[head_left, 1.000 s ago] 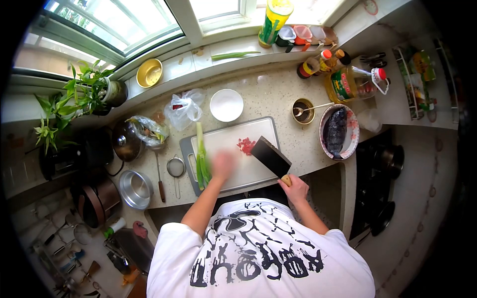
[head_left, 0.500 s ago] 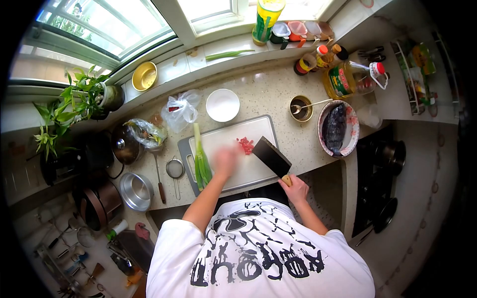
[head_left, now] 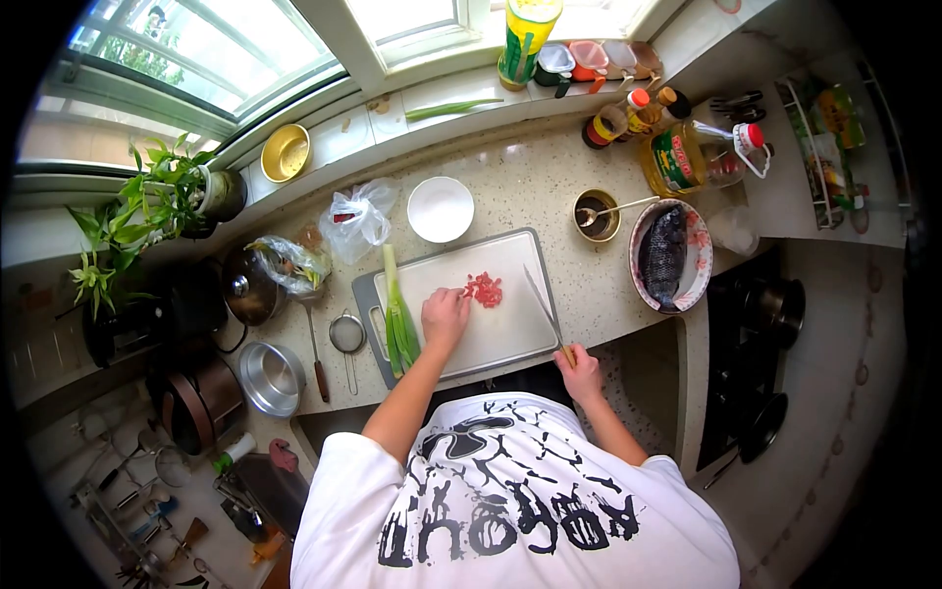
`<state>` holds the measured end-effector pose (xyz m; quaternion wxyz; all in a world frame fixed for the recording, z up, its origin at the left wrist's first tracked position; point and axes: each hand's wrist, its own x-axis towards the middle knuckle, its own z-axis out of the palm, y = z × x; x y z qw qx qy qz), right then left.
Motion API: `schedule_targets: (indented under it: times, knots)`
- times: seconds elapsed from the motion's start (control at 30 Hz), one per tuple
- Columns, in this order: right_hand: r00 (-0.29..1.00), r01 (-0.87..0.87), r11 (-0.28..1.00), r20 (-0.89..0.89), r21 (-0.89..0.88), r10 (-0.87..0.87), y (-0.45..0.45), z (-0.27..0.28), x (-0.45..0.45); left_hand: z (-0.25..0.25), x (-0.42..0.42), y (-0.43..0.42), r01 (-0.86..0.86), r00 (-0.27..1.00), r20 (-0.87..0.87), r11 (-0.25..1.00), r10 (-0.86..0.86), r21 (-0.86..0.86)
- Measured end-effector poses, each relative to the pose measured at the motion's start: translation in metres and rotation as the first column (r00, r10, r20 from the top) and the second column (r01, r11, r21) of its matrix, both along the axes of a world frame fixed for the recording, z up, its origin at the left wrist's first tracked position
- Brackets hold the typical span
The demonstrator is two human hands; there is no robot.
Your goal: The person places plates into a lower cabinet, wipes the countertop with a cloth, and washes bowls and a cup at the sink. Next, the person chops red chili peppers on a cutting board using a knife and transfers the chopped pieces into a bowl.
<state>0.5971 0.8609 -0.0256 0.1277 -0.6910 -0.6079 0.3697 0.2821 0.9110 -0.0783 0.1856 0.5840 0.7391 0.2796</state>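
Observation:
My right hand [head_left: 580,372] grips the wooden handle of a cleaver [head_left: 542,304]. Its blade is turned nearly edge-on and stands over the right part of the cutting board [head_left: 510,344]. Small chopped red pieces [head_left: 484,290] lie in a pile at the board's middle. At the pile's left edge is my left hand [head_left: 445,317], fingers drawn together and touching or almost touching the pieces; whether they pinch one is too small to make out. A length of green onion [head_left: 396,319] lies along the board's left side, left of that hand.
Behind the board stand a white bowl [head_left: 441,209] and a plastic bag [head_left: 356,220]. To the right are a small metal cup [head_left: 596,228] with a spoon and a basin [head_left: 701,257] holding a dark fish [head_left: 663,257]. A strainer [head_left: 346,333] and metal pot [head_left: 271,378] sit left.
The cleaver has rolled from showing its broad side to nearly edge-on. My left hand, blurred before, is now sharp beside the red pieces.

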Motion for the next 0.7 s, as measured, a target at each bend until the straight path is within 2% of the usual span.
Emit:
schedule_targets:
  times: [0.07, 0.13, 0.17, 0.23, 0.27, 0.33, 0.4, 0.47, 0.5, 0.6, 0.7]
  knots:
    - [0.980, 0.091, 0.980, -0.161, -0.175, -0.119, 0.000, -0.007, 0.003, 0.006, -0.001, -0.003, -0.053, 0.987, 0.153, 0.998, 0.057, -0.035]
    - [0.913, 0.129, 0.899, -0.303, -0.417, -0.272, 0.004, -0.004, 0.002, 0.028, 0.000, -0.009, -0.064, 0.956, 0.269, 0.981, 0.113, -0.184]
    - [0.925, 0.119, 0.918, -0.294, -0.379, -0.241, 0.004, -0.006, -0.001, 0.042, 0.002, -0.013, -0.062, 0.935, 0.323, 0.964, 0.146, -0.257]
    - [0.946, 0.094, 0.950, -0.271, -0.297, -0.178, 0.002, -0.010, -0.014, 0.065, 0.007, -0.023, 0.119, 0.897, 0.438, 0.922, 0.059, -0.368]
    - [0.970, 0.050, 0.983, -0.225, -0.179, -0.091, 0.000, -0.010, -0.022, 0.073, 0.010, -0.029, 0.211, 0.868, 0.496, 0.887, 0.023, -0.411]
    - [0.992, -0.063, 0.996, -0.102, 0.057, 0.069, -0.002, 0.002, -0.047, 0.087, 0.024, -0.039, 0.323, 0.785, 0.619, 0.836, 0.025, -0.443]
    - [0.991, -0.129, 0.988, -0.009, 0.083, 0.130, -0.005, 0.014, -0.065, 0.087, 0.041, -0.048, 0.398, 0.674, 0.736, 0.809, 0.063, -0.433]
    - [0.985, -0.169, 0.971, -0.002, 0.166, 0.172, -0.008, 0.022, -0.081, 0.080, 0.054, -0.057, 0.427, 0.537, 0.834, 0.811, 0.129, -0.401]
    - [0.984, -0.167, 0.962, -0.021, 0.218, 0.175, -0.009, 0.022, -0.088, 0.086, 0.056, -0.056, 0.411, 0.601, 0.788, 0.794, 0.133, -0.447]
    - [0.978, -0.162, 0.929, -0.070, 0.331, 0.196, -0.013, 0.019, -0.100, 0.101, 0.056, -0.052, 0.318, 0.642, 0.744, 0.818, 0.188, -0.480]
    - [0.958, -0.194, 0.905, -0.126, 0.379, 0.258, -0.017, 0.018, -0.110, 0.111, 0.058, -0.056, 0.130, 0.708, 0.688, 0.928, 0.160, -0.349]
